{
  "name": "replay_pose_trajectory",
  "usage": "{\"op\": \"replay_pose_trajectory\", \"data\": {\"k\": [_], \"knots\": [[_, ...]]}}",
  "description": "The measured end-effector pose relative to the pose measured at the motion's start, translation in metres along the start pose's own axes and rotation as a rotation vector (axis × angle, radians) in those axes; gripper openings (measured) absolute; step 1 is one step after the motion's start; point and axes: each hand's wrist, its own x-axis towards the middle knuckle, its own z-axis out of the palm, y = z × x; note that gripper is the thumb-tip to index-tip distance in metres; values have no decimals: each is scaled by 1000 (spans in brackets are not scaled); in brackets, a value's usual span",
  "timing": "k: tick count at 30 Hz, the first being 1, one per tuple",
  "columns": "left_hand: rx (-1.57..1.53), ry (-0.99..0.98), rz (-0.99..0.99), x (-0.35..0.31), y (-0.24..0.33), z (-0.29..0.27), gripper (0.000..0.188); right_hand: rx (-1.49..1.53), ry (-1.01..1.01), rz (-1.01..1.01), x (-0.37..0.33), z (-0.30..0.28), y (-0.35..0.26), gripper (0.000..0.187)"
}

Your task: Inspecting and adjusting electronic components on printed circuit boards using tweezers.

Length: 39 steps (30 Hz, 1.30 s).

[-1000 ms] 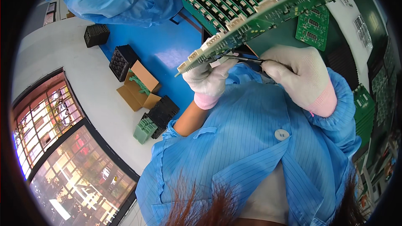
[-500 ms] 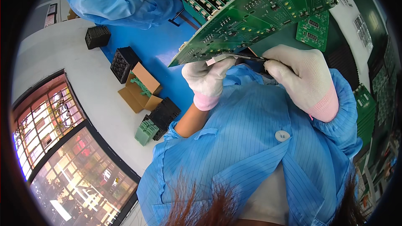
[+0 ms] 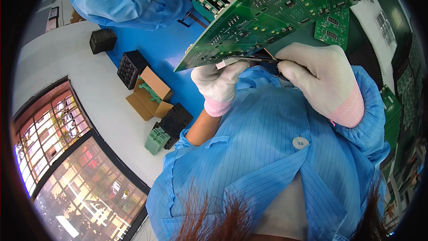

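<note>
A large green circuit board [image 3: 276,13] tilts above my chest, its component side facing me. My left hand [image 3: 220,85], in a white glove, grips its lower edge from below. My right hand [image 3: 318,78], also gloved, pinches dark tweezers [image 3: 254,59] whose tips rest at the board's lower edge, close to my left fingers. A small white piece sits at that edge beside the tweezers' tip. My blue striped coat fills the lower middle of the view.
An open cardboard box [image 3: 149,93] with green connectors, black trays [image 3: 131,67] and a green connector block [image 3: 157,139] lie on the blue mat and white bench at left. Another person in a blue coat [image 3: 120,0] works at top left. More green boards [image 3: 332,29] lie at right.
The board has tipped from nearly edge-on to face me more fully. Both hands stay at its lower edge, the tweezers still against it.
</note>
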Motion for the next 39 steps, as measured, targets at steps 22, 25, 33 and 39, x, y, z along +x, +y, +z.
{"op": "replay_pose_trajectory", "data": {"k": [22,25,33,39], "knots": [[44,-33,-13,0,5,-1,26,393,-182,110,2,3,17,13],[-13,5,-87,-1,5,0,27,452,-168,155,0,6,15,14],[-160,-44,-115,-4,-2,-5,32,330,-43,112,-8,9,13,16],[-364,-26,-158,-1,-6,-6,35,190,-3,173,-11,7,3,17]]}}
